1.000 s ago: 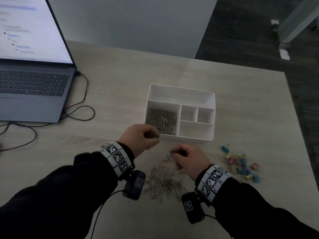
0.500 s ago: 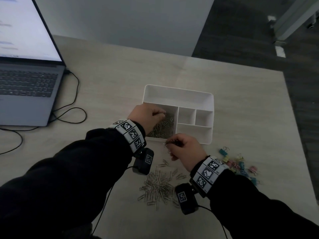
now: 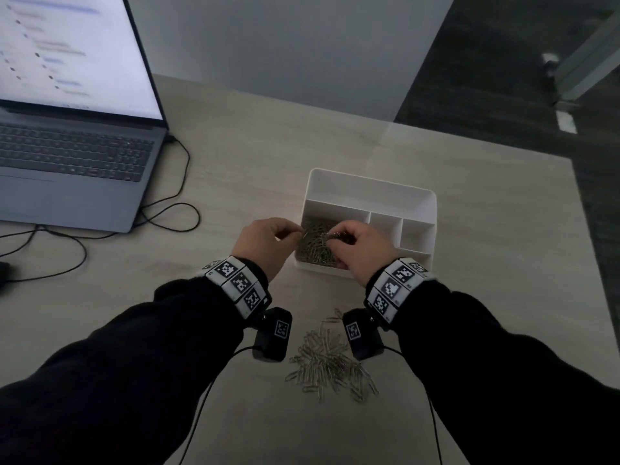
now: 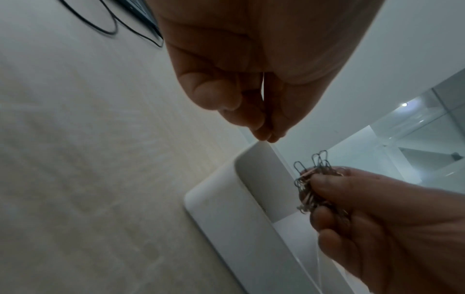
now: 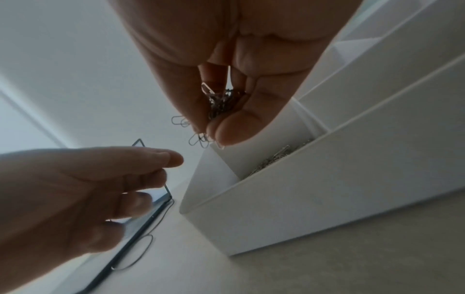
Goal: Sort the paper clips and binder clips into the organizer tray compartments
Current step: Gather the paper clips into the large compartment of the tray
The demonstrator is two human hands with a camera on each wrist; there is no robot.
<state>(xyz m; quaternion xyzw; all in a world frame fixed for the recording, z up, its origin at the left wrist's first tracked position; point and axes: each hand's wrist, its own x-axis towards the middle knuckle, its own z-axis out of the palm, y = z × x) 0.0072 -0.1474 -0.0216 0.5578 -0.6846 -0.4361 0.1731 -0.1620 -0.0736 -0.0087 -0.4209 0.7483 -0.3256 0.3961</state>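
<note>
A person's right hand [image 3: 360,253] pinches a tangled bunch of thin silver wire paper clips [image 4: 312,185] above the near-left compartment of a smooth white plastic organizer tray [image 3: 365,182], a compartment already layered with clips. The left hand [image 3: 265,245] hovers at the tray's left edge, fingers loosely curled, fingertips together; I cannot tell whether they hold anything. A loose heap of clips [image 3: 330,364] lies on the pale wood-grain table [image 3: 251,156] near the wrists, and an open grey laptop [image 3: 73,156] sits far left.
</note>
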